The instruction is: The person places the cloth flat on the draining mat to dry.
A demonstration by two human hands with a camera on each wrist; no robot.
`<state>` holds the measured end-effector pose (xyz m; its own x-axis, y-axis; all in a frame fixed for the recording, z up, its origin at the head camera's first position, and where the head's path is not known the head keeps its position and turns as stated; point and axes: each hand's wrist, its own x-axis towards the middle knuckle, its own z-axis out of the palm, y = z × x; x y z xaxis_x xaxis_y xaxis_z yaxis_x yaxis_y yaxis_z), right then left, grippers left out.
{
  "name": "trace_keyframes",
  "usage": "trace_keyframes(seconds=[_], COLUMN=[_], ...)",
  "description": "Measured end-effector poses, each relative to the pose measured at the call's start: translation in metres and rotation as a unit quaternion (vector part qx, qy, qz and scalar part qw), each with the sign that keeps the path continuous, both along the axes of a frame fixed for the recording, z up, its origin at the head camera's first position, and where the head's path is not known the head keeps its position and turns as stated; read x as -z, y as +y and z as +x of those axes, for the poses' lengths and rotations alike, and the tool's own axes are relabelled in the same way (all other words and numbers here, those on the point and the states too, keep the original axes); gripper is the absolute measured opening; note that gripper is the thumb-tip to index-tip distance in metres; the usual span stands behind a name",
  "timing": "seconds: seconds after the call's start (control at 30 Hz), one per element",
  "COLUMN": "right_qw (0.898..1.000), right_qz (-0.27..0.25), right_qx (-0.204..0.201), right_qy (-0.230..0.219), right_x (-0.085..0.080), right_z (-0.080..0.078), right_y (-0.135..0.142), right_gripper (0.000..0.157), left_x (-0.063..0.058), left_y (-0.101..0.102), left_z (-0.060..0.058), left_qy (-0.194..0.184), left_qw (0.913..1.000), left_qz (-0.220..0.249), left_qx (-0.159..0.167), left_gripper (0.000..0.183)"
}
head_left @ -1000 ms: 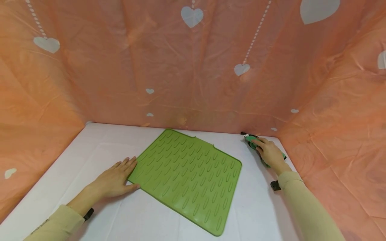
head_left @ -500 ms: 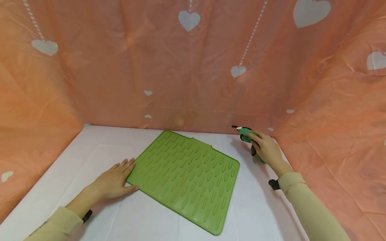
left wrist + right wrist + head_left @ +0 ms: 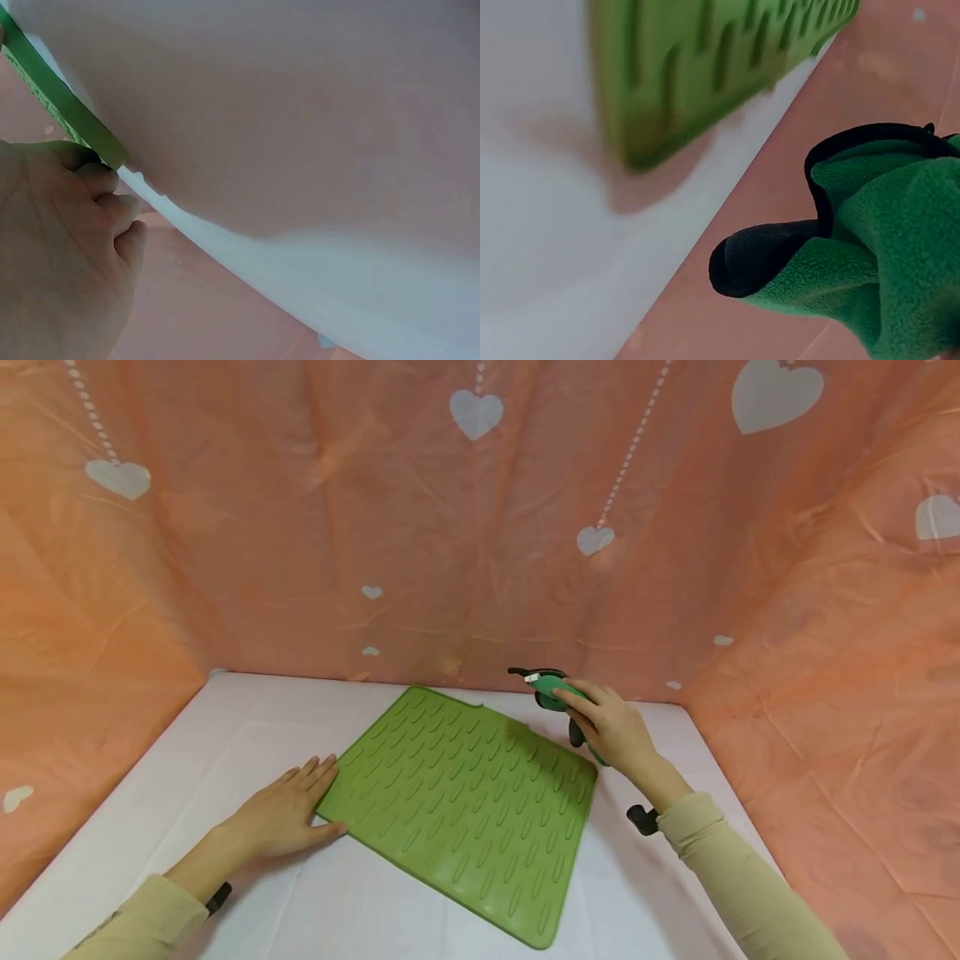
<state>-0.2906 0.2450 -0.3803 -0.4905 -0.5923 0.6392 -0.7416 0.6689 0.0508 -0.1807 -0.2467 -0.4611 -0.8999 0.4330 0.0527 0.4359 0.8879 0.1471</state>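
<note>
A green ribbed mat with raised oval bumps lies askew on the white table. My left hand rests at its left corner, fingers extended along one edge and thumb at the front edge. In the left wrist view the fingertips meet the mat's rim. Above the mat's far right edge, my right hand pinches a bunched green cloth with black trim and a small white tag. Seen from the right wrist, the fuzzy cloth hangs in folds, one dark-lined flap sticking out; the fingers are almost wholly out of that view.
White covering spreads over the table under the mat. Orange-pink curtains with white hearts enclose the back and both sides, the back one meeting the table's far edge. Black wrist straps sit by both sleeves.
My right hand has lifted the green cloth from the table's far right corner and carried it left to the mat's far right edge. The left hand and mat stay put.
</note>
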Motion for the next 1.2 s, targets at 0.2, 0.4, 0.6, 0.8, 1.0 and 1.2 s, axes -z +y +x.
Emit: trace_keyframes(seconds=[0.2,0.4,0.6,0.8,1.0,1.2], right_qw=[0.999,0.996,0.989,0.978,0.952,0.924], right_qz=[0.002,0.035,0.087,0.132,0.213,0.279], right_qx=[-0.051,-0.087,-0.114,-0.151,-0.168,-0.134], right_qy=[-0.001,-0.01,-0.027,-0.052,-0.141,-0.222], right_x=[0.005,0.019,0.034,0.048,0.057,0.061], right_z=[0.01,0.022,0.033,0.043,0.055,0.066], right_y=[-0.037,-0.07,-0.097,-0.118,-0.127,-0.13], right_gripper=[0.048,0.052,0.049,0.046,0.054,0.058], left_x=[-0.001,0.0,0.001,0.0,0.0,-0.003], left_y=[0.001,0.0,-0.002,-0.002,-0.001,0.001], left_z=[0.0,-0.001,-0.002,-0.002,-0.002,-0.001], left_qy=[-0.002,0.0,0.001,-0.001,0.002,0.004], left_qw=[1.0,1.0,1.0,1.0,1.0,1.0], left_qz=[0.001,-0.003,-0.004,-0.003,-0.004,-0.006], left_qx=[0.003,0.002,0.001,0.001,0.003,0.005], left_gripper=[0.097,0.098,0.097,0.098,0.097,0.095])
